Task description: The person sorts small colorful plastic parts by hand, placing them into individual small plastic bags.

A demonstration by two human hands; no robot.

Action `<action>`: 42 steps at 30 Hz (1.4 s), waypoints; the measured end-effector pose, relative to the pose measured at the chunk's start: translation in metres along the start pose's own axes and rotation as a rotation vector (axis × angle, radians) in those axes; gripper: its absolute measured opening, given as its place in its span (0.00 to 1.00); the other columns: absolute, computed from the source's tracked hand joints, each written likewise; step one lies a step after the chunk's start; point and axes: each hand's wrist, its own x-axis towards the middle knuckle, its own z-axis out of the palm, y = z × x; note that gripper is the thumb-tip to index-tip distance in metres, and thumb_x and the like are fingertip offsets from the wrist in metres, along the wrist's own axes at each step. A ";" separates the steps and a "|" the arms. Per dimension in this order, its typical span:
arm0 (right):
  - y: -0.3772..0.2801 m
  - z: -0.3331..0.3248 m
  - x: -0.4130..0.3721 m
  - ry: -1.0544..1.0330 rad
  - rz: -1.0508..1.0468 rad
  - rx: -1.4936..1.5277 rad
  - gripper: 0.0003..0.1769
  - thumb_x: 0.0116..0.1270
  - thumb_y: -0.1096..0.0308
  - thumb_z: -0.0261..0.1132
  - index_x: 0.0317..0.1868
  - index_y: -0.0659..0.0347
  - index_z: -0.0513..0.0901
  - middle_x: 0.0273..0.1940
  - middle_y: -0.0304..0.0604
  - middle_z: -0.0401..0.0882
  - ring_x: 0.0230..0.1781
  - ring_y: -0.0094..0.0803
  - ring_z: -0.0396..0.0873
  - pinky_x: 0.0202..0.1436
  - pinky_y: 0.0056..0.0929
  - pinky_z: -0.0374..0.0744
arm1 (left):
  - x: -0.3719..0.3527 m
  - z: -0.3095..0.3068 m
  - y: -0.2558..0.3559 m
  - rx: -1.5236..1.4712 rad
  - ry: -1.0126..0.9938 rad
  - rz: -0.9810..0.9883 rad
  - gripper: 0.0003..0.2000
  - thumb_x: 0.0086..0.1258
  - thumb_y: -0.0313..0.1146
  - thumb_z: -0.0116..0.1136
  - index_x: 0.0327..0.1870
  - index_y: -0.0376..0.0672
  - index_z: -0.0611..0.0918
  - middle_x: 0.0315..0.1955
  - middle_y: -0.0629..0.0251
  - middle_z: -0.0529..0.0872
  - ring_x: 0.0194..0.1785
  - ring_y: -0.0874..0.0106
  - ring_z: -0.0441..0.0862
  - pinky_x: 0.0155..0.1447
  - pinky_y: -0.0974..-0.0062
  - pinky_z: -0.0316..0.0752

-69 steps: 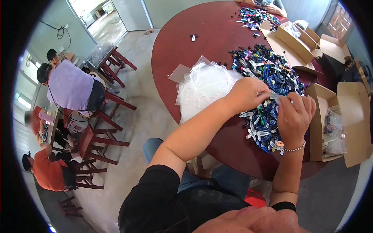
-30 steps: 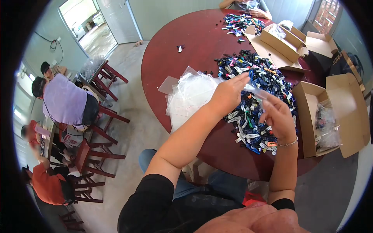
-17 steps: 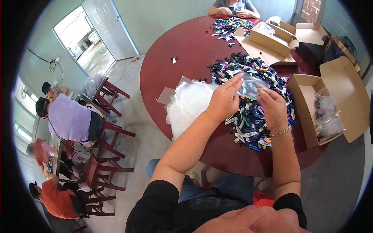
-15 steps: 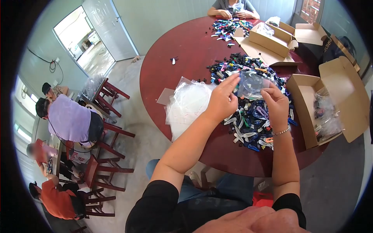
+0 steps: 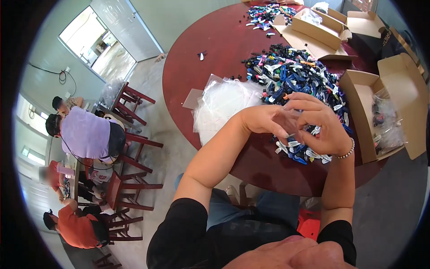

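Over the pile of hair clips (image 5: 286, 74), a small clear plastic bag (image 5: 290, 118) is stretched between my two hands. My left hand (image 5: 268, 120) grips the bag's left side, its thumb in front and its other fingers mostly hidden. On the other side, my right hand (image 5: 323, 125) pinches the bag with curled fingers and thumb. I cannot make out whether anything is inside the bag. Beneath my hands the clips are blue, white and black, with a few brighter colours. A stack of clear plastic bags (image 5: 224, 105) lies just left of the pile.
An open cardboard box (image 5: 358, 121) holding filled plastic bags (image 5: 386, 121) stands at the table's right. Farther back are another cardboard box (image 5: 320, 33) and a second clip pile (image 5: 264, 15). One white clip (image 5: 202, 56) lies apart. Other people (image 5: 87, 134) sit at the left.
My hands have come closer together and moved slightly down and right, with the bag between them. My right hand's fingers have curled inward. The view has shifted a little.
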 end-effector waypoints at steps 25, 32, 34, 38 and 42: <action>-0.012 0.027 0.001 0.230 0.347 -0.298 0.07 0.59 0.73 0.65 0.39 0.62 0.81 0.38 0.46 0.81 0.34 0.46 0.81 0.36 0.37 0.79 | 0.009 -0.001 0.003 0.088 0.313 0.110 0.26 0.58 0.20 0.64 0.61 0.36 0.74 0.55 0.62 0.79 0.58 0.72 0.76 0.63 0.72 0.70; -0.004 0.029 -0.003 0.140 0.255 -0.315 0.05 0.60 0.76 0.65 0.36 0.66 0.80 0.33 0.50 0.81 0.28 0.41 0.81 0.31 0.31 0.77 | 0.007 -0.004 -0.002 0.251 0.244 0.113 0.28 0.59 0.22 0.63 0.63 0.37 0.72 0.57 0.65 0.77 0.62 0.75 0.71 0.64 0.73 0.68; -0.012 0.029 0.000 0.129 0.258 -0.428 0.06 0.57 0.77 0.65 0.29 0.66 0.75 0.28 0.51 0.78 0.25 0.44 0.78 0.28 0.34 0.74 | 0.006 0.001 0.006 0.325 0.259 0.135 0.28 0.58 0.22 0.63 0.63 0.37 0.73 0.57 0.65 0.77 0.61 0.75 0.71 0.64 0.73 0.68; -0.013 0.034 0.004 0.095 0.226 -0.462 0.08 0.56 0.77 0.65 0.26 0.66 0.72 0.27 0.50 0.76 0.25 0.47 0.76 0.27 0.36 0.72 | 0.006 -0.004 0.002 0.373 0.239 0.151 0.26 0.55 0.23 0.64 0.59 0.37 0.76 0.52 0.66 0.80 0.57 0.76 0.73 0.63 0.72 0.68; -0.012 0.035 0.005 0.127 0.249 -0.469 0.08 0.56 0.75 0.66 0.27 0.66 0.73 0.27 0.50 0.77 0.26 0.47 0.77 0.28 0.35 0.73 | 0.005 -0.012 -0.007 0.327 0.274 0.174 0.22 0.53 0.23 0.66 0.53 0.37 0.79 0.48 0.66 0.81 0.54 0.76 0.74 0.62 0.71 0.68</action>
